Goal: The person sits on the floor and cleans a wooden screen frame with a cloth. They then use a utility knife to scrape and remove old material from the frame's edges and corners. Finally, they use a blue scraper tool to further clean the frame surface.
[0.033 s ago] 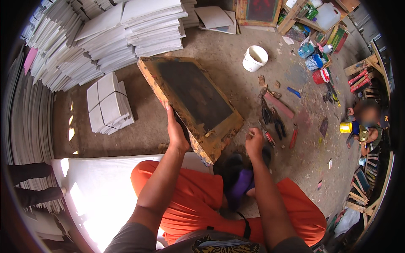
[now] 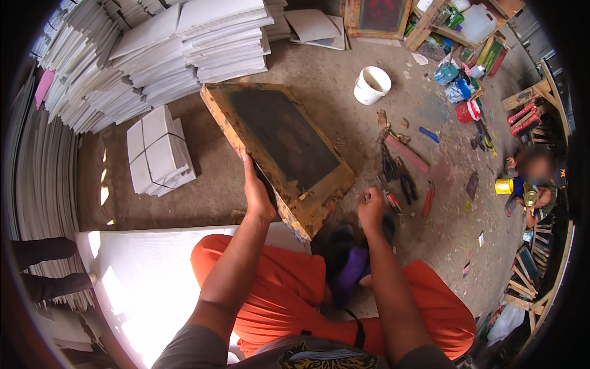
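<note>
My left hand (image 2: 259,194) grips the lower left side of a silk-screen frame (image 2: 307,212), thumb on the near edge and fingers hidden behind it. The frame is wooden, stained with paint, and held tilted, with dark mesh (image 2: 283,135) facing up. Just right of its lower corner, my right hand (image 2: 370,208) is closed with fingertips pinched; whatever may be between them is too small to make out. On the floor beyond that hand lie dark-handled pliers (image 2: 407,184), another pair of pliers (image 2: 388,165), a red-handled tool (image 2: 393,202) and a reddish bar (image 2: 407,154).
A white bucket (image 2: 372,86) stands ahead. Strapped white sheets (image 2: 158,152) lie at left, before tall stacks (image 2: 224,40). Paint containers (image 2: 458,89) stand at far right. Another person (image 2: 531,178) sits at the right edge by a yellow pot (image 2: 504,186); someone's dark-trousered legs (image 2: 58,281) show at left.
</note>
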The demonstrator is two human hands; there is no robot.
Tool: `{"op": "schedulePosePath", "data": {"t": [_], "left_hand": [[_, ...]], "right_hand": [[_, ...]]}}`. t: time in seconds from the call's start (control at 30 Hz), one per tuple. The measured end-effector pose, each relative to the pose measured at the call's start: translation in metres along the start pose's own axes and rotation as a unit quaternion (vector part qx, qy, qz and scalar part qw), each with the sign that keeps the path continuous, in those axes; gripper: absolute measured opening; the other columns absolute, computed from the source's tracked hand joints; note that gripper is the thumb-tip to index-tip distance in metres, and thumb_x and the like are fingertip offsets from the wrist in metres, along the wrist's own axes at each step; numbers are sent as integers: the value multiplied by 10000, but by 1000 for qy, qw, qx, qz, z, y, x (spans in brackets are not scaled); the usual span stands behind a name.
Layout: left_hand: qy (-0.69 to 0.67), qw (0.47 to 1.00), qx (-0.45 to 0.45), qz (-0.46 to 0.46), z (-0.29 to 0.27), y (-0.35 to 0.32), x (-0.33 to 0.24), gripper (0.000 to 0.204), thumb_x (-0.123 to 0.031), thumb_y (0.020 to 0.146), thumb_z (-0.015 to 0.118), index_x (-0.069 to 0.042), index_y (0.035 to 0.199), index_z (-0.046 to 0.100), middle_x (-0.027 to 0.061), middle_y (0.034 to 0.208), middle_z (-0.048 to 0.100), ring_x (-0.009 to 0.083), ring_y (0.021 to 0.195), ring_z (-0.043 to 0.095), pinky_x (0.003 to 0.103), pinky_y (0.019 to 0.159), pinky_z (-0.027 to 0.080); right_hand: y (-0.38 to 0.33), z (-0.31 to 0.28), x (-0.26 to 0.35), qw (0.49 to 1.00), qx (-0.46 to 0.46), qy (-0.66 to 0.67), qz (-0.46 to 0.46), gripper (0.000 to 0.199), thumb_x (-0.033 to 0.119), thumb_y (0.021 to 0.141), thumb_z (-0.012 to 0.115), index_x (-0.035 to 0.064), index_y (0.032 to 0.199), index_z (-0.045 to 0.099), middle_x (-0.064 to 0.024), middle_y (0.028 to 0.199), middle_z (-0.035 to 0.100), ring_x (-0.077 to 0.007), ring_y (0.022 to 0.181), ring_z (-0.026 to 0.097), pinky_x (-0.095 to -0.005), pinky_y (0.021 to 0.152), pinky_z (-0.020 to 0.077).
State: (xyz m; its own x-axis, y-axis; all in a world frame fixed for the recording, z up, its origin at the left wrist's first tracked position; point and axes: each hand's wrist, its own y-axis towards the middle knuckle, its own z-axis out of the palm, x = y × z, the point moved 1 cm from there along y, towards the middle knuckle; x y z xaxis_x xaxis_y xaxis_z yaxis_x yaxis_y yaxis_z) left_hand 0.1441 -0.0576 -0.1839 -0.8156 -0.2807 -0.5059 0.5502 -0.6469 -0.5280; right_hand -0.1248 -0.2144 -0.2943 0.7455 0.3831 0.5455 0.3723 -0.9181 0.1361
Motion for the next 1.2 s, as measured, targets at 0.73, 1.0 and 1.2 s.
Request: {"op": "schedulePosePath", "data": {"t": [0.73, 1.0, 1.2], "left_hand": [[86, 994, -62, 30, -9, 6, -5, 1010, -756, 1001, 431, 19, 1621, 242, 182, 1593, 408, 323, 1405, 486, 452, 1147, 430], [83, 994, -70, 34, -19, 9, -8, 919, -750, 1012, 409, -60, 1610, 305, 159, 1534, 472, 320, 1354, 517, 461, 1130, 445], [94, 993, -64, 38, -9, 5, -11, 855, -730, 1024, 416, -80, 1577, 370, 119, 1429, 547, 282, 1261, 566, 433, 1060, 484]], "right_hand": [[-81, 9, 1, 967, 220, -83, -100, 194, 239, 923, 736, 51, 934, 687, -167, 811, 656, -428, 765, 652, -527, 727, 530], [-29, -37, 135, 953, 124, 268, -70, 319, 263, 933, 774, 65, 1174, 703, -140, 999, 699, -263, 909, 701, -394, 754, 552], [-17, -20, 187, 943, 121, 232, -206, 203, 183, 913, 779, 35, 1026, 696, -108, 938, 683, -296, 876, 664, -396, 760, 517]]}}
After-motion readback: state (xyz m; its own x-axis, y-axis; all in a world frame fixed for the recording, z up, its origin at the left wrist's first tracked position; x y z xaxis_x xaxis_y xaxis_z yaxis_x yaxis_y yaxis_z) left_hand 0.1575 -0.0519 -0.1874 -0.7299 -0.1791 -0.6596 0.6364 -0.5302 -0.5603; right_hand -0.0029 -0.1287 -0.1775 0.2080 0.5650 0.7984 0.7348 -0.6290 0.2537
